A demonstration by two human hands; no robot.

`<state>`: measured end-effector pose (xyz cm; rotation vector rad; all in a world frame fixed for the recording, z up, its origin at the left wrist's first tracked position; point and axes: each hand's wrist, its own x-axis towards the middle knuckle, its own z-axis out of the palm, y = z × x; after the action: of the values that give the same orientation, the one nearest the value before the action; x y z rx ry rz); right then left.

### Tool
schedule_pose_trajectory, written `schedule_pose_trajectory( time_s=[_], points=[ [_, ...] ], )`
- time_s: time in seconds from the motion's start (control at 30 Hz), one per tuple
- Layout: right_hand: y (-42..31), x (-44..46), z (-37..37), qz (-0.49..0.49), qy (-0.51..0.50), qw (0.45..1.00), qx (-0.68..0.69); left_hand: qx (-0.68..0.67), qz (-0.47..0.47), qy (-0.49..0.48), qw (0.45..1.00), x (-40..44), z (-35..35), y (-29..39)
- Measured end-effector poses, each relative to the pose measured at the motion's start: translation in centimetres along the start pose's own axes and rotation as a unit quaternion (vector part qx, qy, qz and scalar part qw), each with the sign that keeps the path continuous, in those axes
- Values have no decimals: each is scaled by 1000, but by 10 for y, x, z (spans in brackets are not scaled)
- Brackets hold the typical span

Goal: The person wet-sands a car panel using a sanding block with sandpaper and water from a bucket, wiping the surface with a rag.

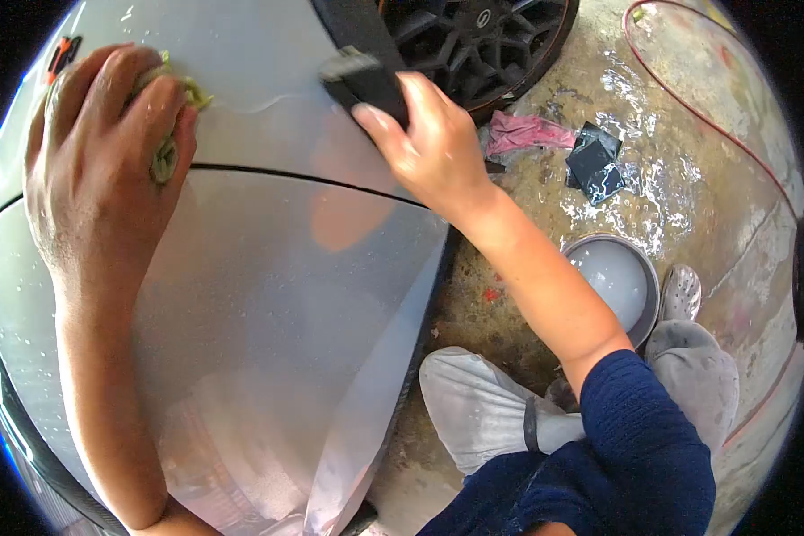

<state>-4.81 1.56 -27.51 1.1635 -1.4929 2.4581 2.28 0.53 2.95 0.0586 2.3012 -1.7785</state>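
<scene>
My left hand [107, 152] is closed around a crumpled yellow-green cloth [163, 161], which rests against the grey car body panel [268, 259]. Most of the cloth is hidden under the fingers. In my right hand [442, 156] is a black sanding block [366, 85], gripped between thumb and fingers near the wheel arch edge. The block looks slightly blurred, and I cannot tell whether it touches the panel. Water drops and wet streaks show on the panel around both hands. A dark seam crosses the panel just below them.
A black wheel [473, 40] stands beyond the panel's edge. On the wet concrete lie a pink cloth [531, 132] and black sheets [594, 165]. A bucket of cloudy water [609, 281] stands beside my legs. A thin red hose [715, 121] curves along the right.
</scene>
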Motion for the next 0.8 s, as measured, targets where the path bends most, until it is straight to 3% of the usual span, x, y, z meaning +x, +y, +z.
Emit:
schedule_pose_trajectory(
  time_s=[0.13,0.27,0.47,0.67,0.8],
  points=[
    [15,-39,-8,0,-31,999,18,-15,5,7,1000,-1,1,-4],
    [-6,28,3,-42,-3,999,-22,-19,24,-7,1000,1,2,-2],
    [24,-60,-12,-1,-52,998,43,-32,29,-13,999,1,-1,-4],
    [-2,26,6,-20,-9,1000,15,-46,34,-19,998,1,0,0],
    [20,-43,-1,-31,-13,999,41,-43,28,-13,999,1,0,1]
  ],
)
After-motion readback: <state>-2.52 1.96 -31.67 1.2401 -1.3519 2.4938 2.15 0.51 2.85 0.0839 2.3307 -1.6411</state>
